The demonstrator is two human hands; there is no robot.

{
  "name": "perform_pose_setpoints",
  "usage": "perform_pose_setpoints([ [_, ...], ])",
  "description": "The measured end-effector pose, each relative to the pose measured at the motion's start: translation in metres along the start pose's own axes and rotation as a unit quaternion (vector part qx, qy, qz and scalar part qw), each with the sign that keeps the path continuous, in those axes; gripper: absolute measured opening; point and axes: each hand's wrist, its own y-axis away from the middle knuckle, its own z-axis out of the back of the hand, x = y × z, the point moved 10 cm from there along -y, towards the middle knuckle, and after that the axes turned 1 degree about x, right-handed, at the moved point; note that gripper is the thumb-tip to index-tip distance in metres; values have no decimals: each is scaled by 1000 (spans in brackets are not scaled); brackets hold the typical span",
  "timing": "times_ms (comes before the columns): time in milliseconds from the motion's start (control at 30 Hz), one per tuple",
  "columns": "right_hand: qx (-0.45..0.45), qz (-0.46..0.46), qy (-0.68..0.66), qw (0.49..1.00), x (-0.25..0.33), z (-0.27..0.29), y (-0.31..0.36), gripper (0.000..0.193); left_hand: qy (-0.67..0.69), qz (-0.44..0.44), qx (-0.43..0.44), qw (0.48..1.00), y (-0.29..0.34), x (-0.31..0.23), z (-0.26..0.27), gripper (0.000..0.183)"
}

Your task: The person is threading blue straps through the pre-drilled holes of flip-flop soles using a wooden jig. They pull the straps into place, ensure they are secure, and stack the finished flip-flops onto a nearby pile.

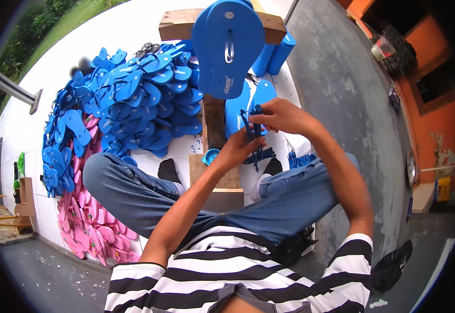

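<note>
My left hand [239, 148] is closed around a small bundle of dark blue flip-flop straps [245, 124] in front of my lap. The fingers of my right hand [284, 116] pinch the upper ends of the same bundle. Just beyond my hands, a blue flip-flop sole [227, 68] is mounted on a wooden stand [178, 25], and a metal loop [229, 48] shows at its middle. More blue soles [264, 93] lie behind my right hand. Near my left wrist sits a small light-blue cup [210, 156] on the stand's wooden base [216, 175].
To the left is a large heap of blue flip-flops [138, 94], with pink flip-flops [94, 224] nearer me. Rolled or stacked blue soles [275, 58] stand at the back right. Small blue pieces [301, 159] lie by my right knee. My crossed legs [128, 182] flank the stand.
</note>
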Motion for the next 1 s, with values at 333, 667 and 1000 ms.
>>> perform_pose_setpoints([
  [333,23,35,109,993,35,27,-2,34,-127,139,154,970,46,-66,41,40],
  [667,-197,151,260,933,53,50,35,28,-231,176,169,942,10,-104,62,54],
  [1000,-86,126,34,988,56,-11,17,56,-92,184,161,965,16,-150,60,69],
])
